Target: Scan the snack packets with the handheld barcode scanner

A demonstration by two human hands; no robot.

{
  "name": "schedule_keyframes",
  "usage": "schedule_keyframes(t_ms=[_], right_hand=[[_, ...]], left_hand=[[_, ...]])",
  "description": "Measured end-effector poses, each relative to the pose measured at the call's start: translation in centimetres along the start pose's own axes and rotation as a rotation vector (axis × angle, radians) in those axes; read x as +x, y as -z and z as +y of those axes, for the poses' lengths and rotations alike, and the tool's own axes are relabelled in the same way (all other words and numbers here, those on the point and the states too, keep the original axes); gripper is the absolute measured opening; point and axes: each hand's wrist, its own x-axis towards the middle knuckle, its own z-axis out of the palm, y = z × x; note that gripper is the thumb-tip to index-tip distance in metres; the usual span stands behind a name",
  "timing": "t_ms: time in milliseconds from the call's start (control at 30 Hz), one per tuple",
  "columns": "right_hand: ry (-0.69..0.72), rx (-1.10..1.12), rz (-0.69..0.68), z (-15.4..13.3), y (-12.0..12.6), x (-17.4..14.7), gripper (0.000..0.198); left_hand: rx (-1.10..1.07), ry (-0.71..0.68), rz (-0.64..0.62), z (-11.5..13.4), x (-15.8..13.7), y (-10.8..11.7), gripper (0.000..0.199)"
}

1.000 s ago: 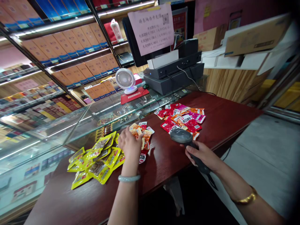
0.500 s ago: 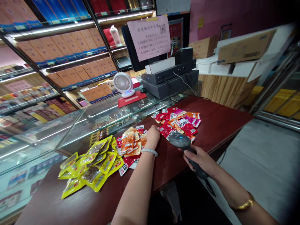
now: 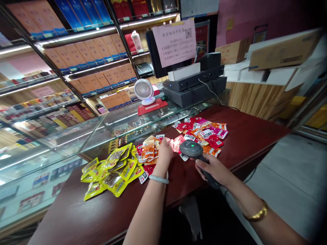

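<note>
My right hand [image 3: 211, 166] is wrapped round the handle of a dark barcode scanner [image 3: 191, 149], whose small light glows green. Its head points left at a red snack packet [image 3: 176, 143], brightly lit by the scanner's beam. The near end of that packet is in the closed fingers of my left hand [image 3: 165, 151]. Just left of this hand lies a pile of orange and red packets [image 3: 149, 149]. Further left are several yellow snack bags [image 3: 114, 170]. Beyond the scanner spreads another pile of red, orange and pink packets [image 3: 204, 132].
Everything lies on a dark red table [image 3: 255, 129]. Behind it runs a glass display counter [image 3: 122, 119] with a white fan [image 3: 143, 91] and a black cash drawer [image 3: 189, 93]. A monitor bears a pink paper sign [image 3: 175, 44]. Cardboard boxes [image 3: 286, 51] stand at the right.
The scanner's light went from blue to green and its beam now falls on the packet at my left hand. The scanner has come closer to that hand. The view has shifted slightly left.
</note>
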Motion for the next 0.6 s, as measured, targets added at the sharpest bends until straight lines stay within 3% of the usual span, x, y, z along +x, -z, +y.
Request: schedule_keyframes(t_ms=[100, 200, 300, 367, 433, 600], right_hand=[[-0.029, -0.019, 0.038, 0.0, -0.2, -0.5, 0.043], [-0.068, -0.029, 0.069, 0.3, -0.1, -0.8, 0.046], [-0.087, -0.031, 0.072, 0.9, 0.2, -1.0, 0.047], [-0.083, -0.030, 0.072, 1.3, 0.6, -1.3, 0.046], [-0.083, -0.024, 0.087, 1.4, 1.1, -1.8, 0.047], [-0.078, 0.004, 0.171, 1.3, 3.1, -3.7, 0.043]], left_hand=[[0.038, 0.109, 0.031, 0.1, 0.6, 3.2, 0.019], [0.132, 0.170, 0.182, -0.4, 1.4, 7.4, 0.024], [0.314, 0.072, 0.491, -0.7, 1.4, 10.1, 0.031], [0.432, -0.062, 0.617, -0.5, 1.0, 9.9, 0.038], [0.477, -0.166, 0.544, 0.1, 0.3, 8.2, 0.038], [0.456, -0.302, 0.052, 2.0, -0.6, 0.1, 0.029]])
